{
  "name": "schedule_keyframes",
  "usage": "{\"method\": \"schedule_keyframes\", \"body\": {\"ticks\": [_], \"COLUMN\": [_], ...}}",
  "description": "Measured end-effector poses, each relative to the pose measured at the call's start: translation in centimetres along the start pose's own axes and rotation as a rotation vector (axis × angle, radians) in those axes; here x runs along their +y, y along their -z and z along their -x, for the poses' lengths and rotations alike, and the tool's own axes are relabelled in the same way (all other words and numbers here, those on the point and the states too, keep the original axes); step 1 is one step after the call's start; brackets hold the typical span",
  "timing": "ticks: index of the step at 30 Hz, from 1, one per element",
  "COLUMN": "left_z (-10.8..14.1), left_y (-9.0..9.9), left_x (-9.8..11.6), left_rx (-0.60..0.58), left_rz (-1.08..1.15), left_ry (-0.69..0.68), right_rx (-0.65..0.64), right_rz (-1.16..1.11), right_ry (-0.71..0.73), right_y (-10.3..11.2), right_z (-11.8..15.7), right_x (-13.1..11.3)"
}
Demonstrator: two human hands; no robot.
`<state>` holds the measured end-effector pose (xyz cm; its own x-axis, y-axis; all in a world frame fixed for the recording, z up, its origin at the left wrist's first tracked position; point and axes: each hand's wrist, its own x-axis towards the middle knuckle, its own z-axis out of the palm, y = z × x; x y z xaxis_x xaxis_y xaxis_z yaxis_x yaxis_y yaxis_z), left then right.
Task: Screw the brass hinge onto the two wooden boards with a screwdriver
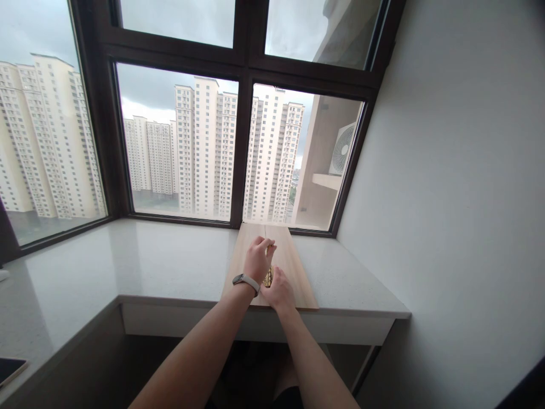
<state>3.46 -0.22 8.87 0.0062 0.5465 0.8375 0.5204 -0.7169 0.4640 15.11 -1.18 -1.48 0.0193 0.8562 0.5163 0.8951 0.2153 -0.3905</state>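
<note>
My left hand [258, 260], with a pale-banded watch [246, 280] on its wrist, is raised over the far part of a light wooden board [293, 267]. Its fingertips are pinched on a small gold-coloured piece [268, 248], mostly hidden by the fingers. Nearer to me, my right hand [280, 289] is curled around the right side of a gold patterned object [268, 277]. Its exact kind is too small and covered to tell. Whether the two gold parts are joined cannot be made out.
The board lies on a white speckled countertop [179, 261] below dark-framed windows [243, 142]. A white wall [447, 170] rises at the right. A dark flat device [11, 369] lies at the lower left edge. The counter's front edge runs just below my wrists.
</note>
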Motion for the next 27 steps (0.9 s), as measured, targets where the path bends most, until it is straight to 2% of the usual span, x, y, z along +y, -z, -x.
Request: {"method": "schedule_keyframes", "body": {"ticks": [27], "left_z": [-0.02], "left_y": [0.19], "left_x": [-0.12], "left_rx": [0.029], "left_rz": [-0.008], "left_ry": [0.003], "right_rx": [-0.027], "right_rz": [0.028], "right_ry": [-0.026], "right_y": [0.10], "right_z": [0.00], "right_x": [-0.19]}}
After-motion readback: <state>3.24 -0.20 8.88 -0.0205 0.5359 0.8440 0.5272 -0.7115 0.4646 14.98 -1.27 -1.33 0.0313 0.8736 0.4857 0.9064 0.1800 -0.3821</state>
